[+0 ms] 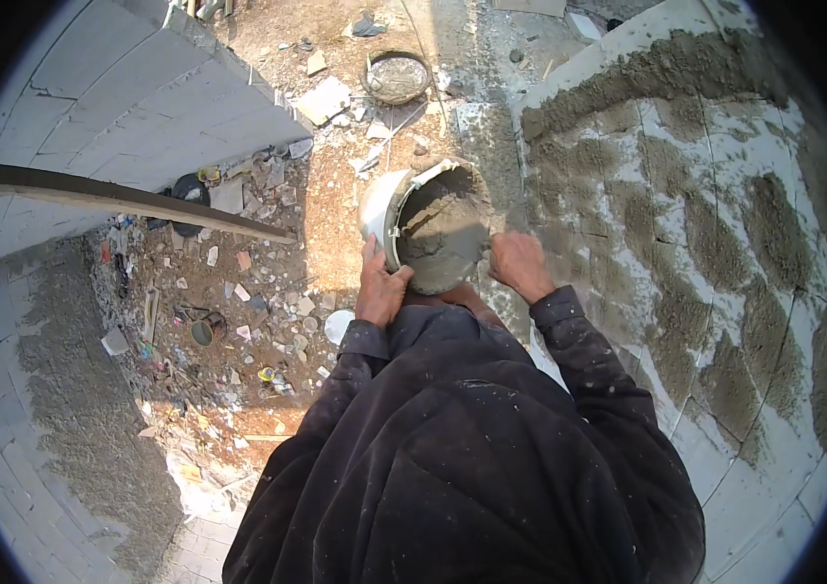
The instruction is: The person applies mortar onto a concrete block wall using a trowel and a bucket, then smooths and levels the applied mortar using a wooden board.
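The left hand [379, 289] gripped the rim of a white bucket [430, 226] of grey mortar held at chest height, while the right hand [519, 263], fist closed on something I could not make out, sat beside the bucket against the mortar-smeared block wall [725, 243], above rubble-strewn ground [238, 292].

Dark, dust-flecked long-sleeved jacket [472, 457], cuffs at both wrists, hands bare.

a building site: block walls [122, 97] half-plastered, rubble [238, 292] strewn on dirt.
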`<state>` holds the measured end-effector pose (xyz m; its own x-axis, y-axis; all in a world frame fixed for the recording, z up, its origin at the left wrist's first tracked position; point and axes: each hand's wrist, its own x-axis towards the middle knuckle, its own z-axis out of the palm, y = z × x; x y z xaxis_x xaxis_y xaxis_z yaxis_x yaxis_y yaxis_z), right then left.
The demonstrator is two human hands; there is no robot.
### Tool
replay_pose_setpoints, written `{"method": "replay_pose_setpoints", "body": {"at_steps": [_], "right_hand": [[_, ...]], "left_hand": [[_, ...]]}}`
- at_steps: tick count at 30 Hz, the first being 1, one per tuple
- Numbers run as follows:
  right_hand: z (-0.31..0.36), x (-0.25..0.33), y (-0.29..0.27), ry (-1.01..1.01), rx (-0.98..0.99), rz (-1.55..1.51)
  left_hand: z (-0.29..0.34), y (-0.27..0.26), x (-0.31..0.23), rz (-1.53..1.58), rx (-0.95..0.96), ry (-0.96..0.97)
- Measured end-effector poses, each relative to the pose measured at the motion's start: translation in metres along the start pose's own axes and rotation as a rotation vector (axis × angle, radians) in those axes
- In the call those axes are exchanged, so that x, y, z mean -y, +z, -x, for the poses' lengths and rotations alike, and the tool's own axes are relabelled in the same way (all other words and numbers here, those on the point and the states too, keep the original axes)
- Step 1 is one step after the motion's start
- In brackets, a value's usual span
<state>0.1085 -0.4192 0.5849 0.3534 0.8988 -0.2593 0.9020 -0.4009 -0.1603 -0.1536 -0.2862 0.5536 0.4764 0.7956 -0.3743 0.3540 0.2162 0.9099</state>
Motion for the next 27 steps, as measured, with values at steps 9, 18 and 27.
{"method": "replay_pose_setpoints", "body": {"at_steps": [9,18,27], "right_hand": [[0.029,0.018,0.027,-0.012,0.009,-0.543],[0.005,0.012,-0.117,0.252,-0.070,-0.621],[-0.050,0.110,-0.466,-0.593,-0.616,-0.497]], "left_hand": [[-0.030,-0.022,0.031,-0.005,0.030,-0.013],[-0.081,0.011,0.039,-0.023,-0.018,0.039],[-0.095,-0.026,0.075,-0.077,-0.071,0.122]]}}
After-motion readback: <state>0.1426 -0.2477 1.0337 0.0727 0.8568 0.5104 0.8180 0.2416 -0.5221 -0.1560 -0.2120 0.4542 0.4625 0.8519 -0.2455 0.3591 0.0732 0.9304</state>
